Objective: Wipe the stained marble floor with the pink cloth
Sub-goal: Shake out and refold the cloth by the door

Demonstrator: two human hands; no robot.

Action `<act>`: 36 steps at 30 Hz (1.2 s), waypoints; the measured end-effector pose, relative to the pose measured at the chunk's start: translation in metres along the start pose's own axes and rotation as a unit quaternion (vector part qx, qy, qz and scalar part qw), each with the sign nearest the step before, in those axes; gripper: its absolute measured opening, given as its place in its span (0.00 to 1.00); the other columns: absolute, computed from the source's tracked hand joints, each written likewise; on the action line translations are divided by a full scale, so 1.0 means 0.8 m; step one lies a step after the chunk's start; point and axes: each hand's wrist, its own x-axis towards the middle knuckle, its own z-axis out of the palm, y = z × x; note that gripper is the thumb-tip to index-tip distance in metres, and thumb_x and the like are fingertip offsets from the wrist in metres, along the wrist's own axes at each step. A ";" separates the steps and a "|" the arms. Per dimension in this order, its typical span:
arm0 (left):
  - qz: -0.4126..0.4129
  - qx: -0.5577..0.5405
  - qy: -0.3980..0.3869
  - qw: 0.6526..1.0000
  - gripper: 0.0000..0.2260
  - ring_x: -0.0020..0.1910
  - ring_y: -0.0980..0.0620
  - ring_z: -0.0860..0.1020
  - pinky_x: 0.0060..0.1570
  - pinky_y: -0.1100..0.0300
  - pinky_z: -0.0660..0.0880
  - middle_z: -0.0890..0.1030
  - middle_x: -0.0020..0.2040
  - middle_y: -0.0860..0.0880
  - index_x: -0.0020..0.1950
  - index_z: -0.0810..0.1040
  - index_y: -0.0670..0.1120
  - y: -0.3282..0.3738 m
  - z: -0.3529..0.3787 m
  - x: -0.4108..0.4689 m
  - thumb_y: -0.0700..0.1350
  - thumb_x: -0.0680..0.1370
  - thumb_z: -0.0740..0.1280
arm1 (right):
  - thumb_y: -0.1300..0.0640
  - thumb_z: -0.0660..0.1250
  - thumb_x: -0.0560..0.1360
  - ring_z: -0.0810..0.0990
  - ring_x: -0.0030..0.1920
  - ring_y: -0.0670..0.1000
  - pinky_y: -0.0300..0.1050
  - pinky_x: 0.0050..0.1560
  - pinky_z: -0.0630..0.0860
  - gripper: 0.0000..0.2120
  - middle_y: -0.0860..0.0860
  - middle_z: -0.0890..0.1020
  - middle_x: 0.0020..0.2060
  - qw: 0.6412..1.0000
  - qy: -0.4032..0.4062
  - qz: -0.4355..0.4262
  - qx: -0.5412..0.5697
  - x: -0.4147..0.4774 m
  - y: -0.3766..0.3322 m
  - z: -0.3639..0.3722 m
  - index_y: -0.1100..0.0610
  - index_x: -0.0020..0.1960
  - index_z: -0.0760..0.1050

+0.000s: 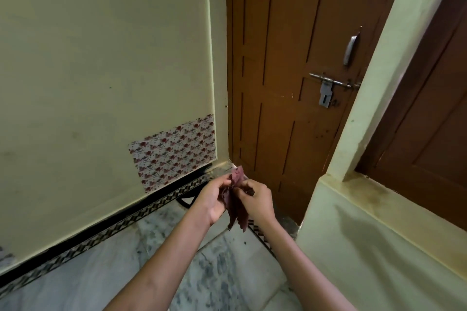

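Note:
A dusky pink cloth [237,206] hangs crumpled between both hands, held up in the air above the floor. My left hand [211,199] pinches its left side near the top. My right hand [257,201] grips its right side, fingers curled into the fabric. The cloth's lower end dangles below the palms. Beneath them lies the grey-veined marble floor [217,275], with dark smudges and a small dark speck near the cloth. The cloth does not touch the floor.
A cream wall with a floral patch [174,151] and a black patterned skirting [106,232] runs along the left. A brown door [283,83] with a metal latch [328,86] stands ahead. A cream pillar and ledge [366,235] crowd the right.

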 end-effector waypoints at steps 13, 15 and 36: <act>0.136 0.187 0.054 0.971 0.07 0.48 0.51 0.79 0.52 0.56 0.77 0.82 0.50 0.47 0.52 0.80 0.48 0.019 -0.020 -0.033 0.41 0.78 0.65 | 0.60 0.66 0.76 0.81 0.46 0.51 0.45 0.47 0.78 0.04 0.53 0.83 0.43 0.985 -0.011 0.078 0.156 0.002 -0.030 -0.036 0.59 0.47 0.79; 0.168 0.256 0.030 0.952 0.07 0.51 0.50 0.79 0.55 0.57 0.75 0.82 0.51 0.47 0.52 0.80 0.48 0.027 -0.017 -0.041 0.41 0.75 0.68 | 0.61 0.67 0.76 0.81 0.45 0.50 0.41 0.42 0.79 0.03 0.53 0.83 0.42 0.982 -0.008 0.075 0.172 0.001 -0.040 -0.035 0.59 0.47 0.80; 0.221 0.480 -0.053 0.847 0.08 0.47 0.53 0.78 0.43 0.62 0.72 0.80 0.46 0.52 0.48 0.76 0.50 0.051 -0.016 -0.065 0.51 0.73 0.70 | 0.62 0.68 0.75 0.80 0.46 0.47 0.42 0.48 0.79 0.08 0.48 0.81 0.42 0.986 0.057 0.000 0.159 -0.007 -0.110 -0.045 0.57 0.54 0.76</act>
